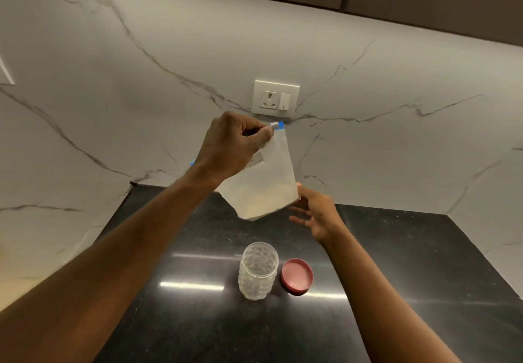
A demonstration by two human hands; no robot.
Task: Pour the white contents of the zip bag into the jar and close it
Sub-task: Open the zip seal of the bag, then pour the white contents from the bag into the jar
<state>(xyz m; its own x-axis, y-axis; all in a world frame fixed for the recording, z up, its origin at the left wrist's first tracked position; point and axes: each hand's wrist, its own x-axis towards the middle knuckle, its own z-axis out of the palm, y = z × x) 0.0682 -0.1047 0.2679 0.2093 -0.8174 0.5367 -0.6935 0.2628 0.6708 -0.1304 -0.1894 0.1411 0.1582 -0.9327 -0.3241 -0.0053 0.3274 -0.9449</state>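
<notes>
One translucent plastic zip bag with a blue slider strip [266,181], one clear ribbed plastic jar [258,270], one round red-pink lid [297,276], one white wall socket plate [276,99], two bare hands. The left hand [235,144] has its grip closed: thumb and fingers pinched on the bag's top edge, at the white slider tab beside the blue strip, holding the bag up in the air above the black speckled stone worktop [198,320]. The right hand [317,211] has its grip open, fingers spread and loosely curved, just beside the bag's lower right corner; whether the fingertips actually touch the plastic cannot be told. The bag hangs tilted, its top toward the socket and its bottom toward the viewer, with white contents gathered in the lower part; a small label with handwriting shows just below the left hand, too small to read. The jar stands upright on the worktop, below and nearer than the bag, mouth uncovered, looking empty. The lid lies flat on the worktop just beside the jar on its right, apart from it or barely touching. Behind rises a white marble-veined wall [396,79] carrying the socket plate.
</notes>
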